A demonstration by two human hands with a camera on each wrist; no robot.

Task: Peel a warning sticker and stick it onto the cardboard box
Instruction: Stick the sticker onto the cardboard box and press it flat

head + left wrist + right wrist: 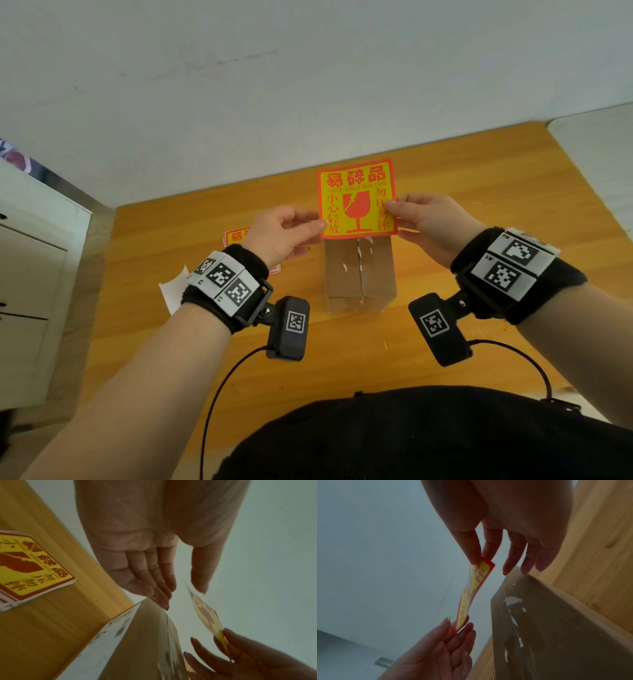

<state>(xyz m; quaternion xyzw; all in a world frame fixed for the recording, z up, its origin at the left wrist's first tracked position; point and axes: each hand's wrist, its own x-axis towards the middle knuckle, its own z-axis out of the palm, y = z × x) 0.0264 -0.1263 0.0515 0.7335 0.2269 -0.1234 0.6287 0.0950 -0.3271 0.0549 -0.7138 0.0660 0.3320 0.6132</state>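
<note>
A red-and-yellow warning sticker [358, 200] hangs upright, printed face toward me, just above the far end of the cardboard box [359, 274]. My left hand [322, 224] pinches its lower left edge between thumb and fingers. My right hand [388, 205] pinches its right edge, the other fingers spread. The right wrist view shows the sticker [471, 595] edge-on and slightly bowed between both hands, clear of the box [539, 628]. The brown box stands on the wooden table [479, 178] with white torn scraps along its top seam. A white label covers its left side [111, 635].
A stack of the same stickers [236, 236] lies on the table left of the box, partly under my left hand. A white backing sheet [173, 291] lies at the table's left edge. A white cabinet [34, 274] stands left; a white wall is behind.
</note>
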